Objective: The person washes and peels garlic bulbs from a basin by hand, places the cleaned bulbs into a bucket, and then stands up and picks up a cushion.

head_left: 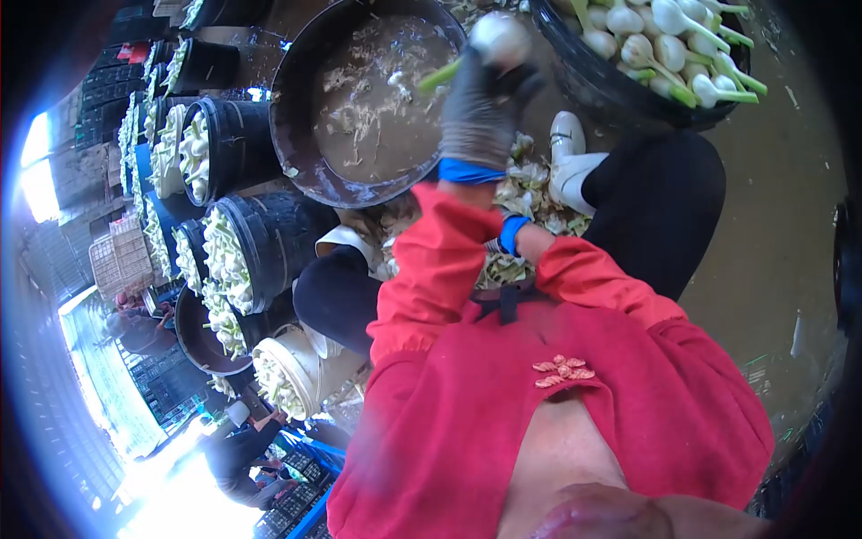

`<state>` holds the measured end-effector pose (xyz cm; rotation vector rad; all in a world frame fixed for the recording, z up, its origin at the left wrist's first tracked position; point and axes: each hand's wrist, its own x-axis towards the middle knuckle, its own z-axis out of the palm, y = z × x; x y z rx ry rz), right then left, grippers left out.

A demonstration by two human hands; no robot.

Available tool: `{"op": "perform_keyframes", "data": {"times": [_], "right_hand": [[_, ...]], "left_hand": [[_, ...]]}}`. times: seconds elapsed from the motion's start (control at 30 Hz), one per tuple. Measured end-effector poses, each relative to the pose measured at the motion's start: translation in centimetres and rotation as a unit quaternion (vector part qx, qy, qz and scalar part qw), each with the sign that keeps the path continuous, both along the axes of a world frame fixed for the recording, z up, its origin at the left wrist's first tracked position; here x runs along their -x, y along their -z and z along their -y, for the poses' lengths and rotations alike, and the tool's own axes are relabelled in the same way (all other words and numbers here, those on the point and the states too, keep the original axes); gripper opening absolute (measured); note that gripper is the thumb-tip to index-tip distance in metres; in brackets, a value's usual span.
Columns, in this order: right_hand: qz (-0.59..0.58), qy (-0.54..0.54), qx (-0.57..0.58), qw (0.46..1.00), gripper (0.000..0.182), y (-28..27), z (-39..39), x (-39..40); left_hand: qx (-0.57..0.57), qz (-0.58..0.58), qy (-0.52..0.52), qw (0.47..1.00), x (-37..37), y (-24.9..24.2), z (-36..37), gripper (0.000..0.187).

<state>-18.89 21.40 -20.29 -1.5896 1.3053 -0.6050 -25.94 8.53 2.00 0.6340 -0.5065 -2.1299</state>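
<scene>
My left hand (pixel 489 103), in a grey glove with a blue band at the wrist, reaches up between two round containers. Its fingers are closed on a white garlic bulb (pixel 501 40), whose short green stem points to the left. My right hand (pixel 493 244) is low between my knees, mostly hidden behind my left forearm; its fingers do not show. Garlic skins and leaf scraps (pixel 530 193) lie in a pile beneath my hands. A wide dark basin (pixel 292 117) with scattered peelings is at the upper left. At the upper right, a black tub (pixel 597 81) holds trimmed garlic.
Several buckets of garlic, including a black one (pixel 278 238) and a white one (pixel 328 368), line the left side. My white boot (pixel 567 166) stands near the black tub. Farther off are a wicker basket (pixel 121 256) and a person bending (pixel 238 458) beside stacked crates.
</scene>
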Motion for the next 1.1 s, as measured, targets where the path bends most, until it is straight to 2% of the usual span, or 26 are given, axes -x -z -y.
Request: {"op": "perform_keyframes", "data": {"times": [0.03,0.1,0.17,0.2,0.23,0.27,0.3,0.33,0.37,0.4,0.43,0.5,0.6,0.63,0.67,0.7,0.73,0.77,0.8,0.87,0.93,1.0,1.03,1.07,1.1], "right_hand": [[0.010,0.066,-0.042,0.997,0.043,-2.1,-0.6,0.9],[-0.038,0.001,-0.089,0.995,0.038,-2.3,0.9,1.0],[-0.084,-0.063,-0.137,0.985,0.034,-3.4,2.3,1.2],[-0.106,-0.093,-0.162,0.977,0.034,-3.9,3.0,1.2],[-0.039,-0.070,-0.216,0.973,0.031,-13.4,4.8,5.4],[0.025,-0.103,-0.170,0.980,0.036,-10.4,4.8,4.3],[0.068,-0.066,-0.136,0.986,0.037,-6.6,4.1,2.6],[0.111,-0.028,-0.102,0.988,0.038,-4.2,3.6,1.2],[0.133,-0.004,-0.157,0.979,0.038,-4.9,3.9,1.3],[0.154,0.020,-0.211,0.965,0.037,-6.7,4.6,2.1],[0.173,0.046,-0.264,0.948,0.037,-7.4,5.2,2.3],[0.190,0.072,-0.257,0.945,0.035,-6.2,5.5,1.9],[0.215,0.115,-0.270,0.932,0.034,-5.2,6.0,1.8],[0.227,0.133,-0.281,0.923,0.033,-4.7,6.0,1.8],[0.237,0.150,-0.293,0.914,0.033,-4.3,6.0,1.8],[0.275,0.178,-0.340,0.881,0.033,-4.5,6.3,1.9],[0.241,0.173,-0.341,0.892,0.033,-4.6,6.6,2.1],[0.209,0.169,-0.340,0.901,0.034,-4.7,6.8,2.2],[0.178,0.165,-0.336,0.910,0.034,-4.9,7.2,2.4],[0.255,0.240,-0.328,0.877,0.043,-5.0,7.4,2.6],[0.356,0.345,-0.301,0.814,0.051,-4.3,6.9,2.2],[0.366,0.410,-0.236,0.802,0.058,-6.1,8.1,3.5],[0.372,0.437,-0.205,0.793,0.062,-7.1,8.6,3.9],[0.379,0.417,-0.183,0.806,0.063,-7.7,8.6,4.0],[0.385,0.397,-0.161,0.817,0.065,-8.3,8.5,4.1]], "left_hand": [[0.068,0.009,0.054,0.996,1.7,-1.3,0.4,0.051],[0.043,-0.089,0.121,0.988,2.6,-4.9,1.1,0.056],[0.229,0.044,0.071,0.970,3.4,-2.5,2.3,0.059],[0.214,0.101,0.046,0.970,2.5,-0.2,4.3,0.054],[0.197,0.159,0.022,0.967,1.2,2.1,6.5,0.049],[0.183,0.249,-0.023,0.951,-0.2,4.8,8.8,0.044],[0.167,0.338,-0.067,0.924,-2.1,8.5,11.3,0.039],[0.222,0.430,-0.118,0.867,-5.2,15.5,15.5,0.036],[0.202,0.553,-0.087,0.803,-8.6,19.4,18.8,0.047],[0.179,0.665,-0.054,0.723,-10.7,21.7,21.1,0.060],[0.163,0.725,-0.091,0.662,-10.8,23.2,22.3,0.067],[0.126,0.830,-0.161,0.519,-11.2,25.3,23.9,0.083],[-0.010,0.852,-0.040,0.522,-10.8,26.7,26.5,0.104],[0.021,0.879,-0.051,0.473,-11.3,29.2,27.0,0.091],[0.041,0.871,0.012,0.490,-12.2,31.2,27.9,0.082],[0.060,0.858,0.076,0.504,-13.8,32.6,29.0,0.074],[0.080,0.841,0.140,0.516,-15.4,34.1,29.4,0.065],[0.152,0.782,0.083,0.598,-17.3,36.2,28.9,0.038],[0.112,0.719,0.094,0.680,-16.9,34.2,27.7,0.036],[0.031,0.566,0.109,0.817,-16.6,27.7,23.9,0.032],[0.019,0.521,0.111,0.846,-15.6,20.2,18.9,0.028],[0.049,0.529,0.151,0.833,-16.3,15.7,14.5,0.026],[0.087,0.550,0.186,0.810,-16.5,13.7,12.1,0.026],[0.123,0.569,0.219,0.783,-16.6,12.0,9.7,0.026],[0.149,0.556,0.250,0.778,-16.8,10.9,7.5,0.026]]}}
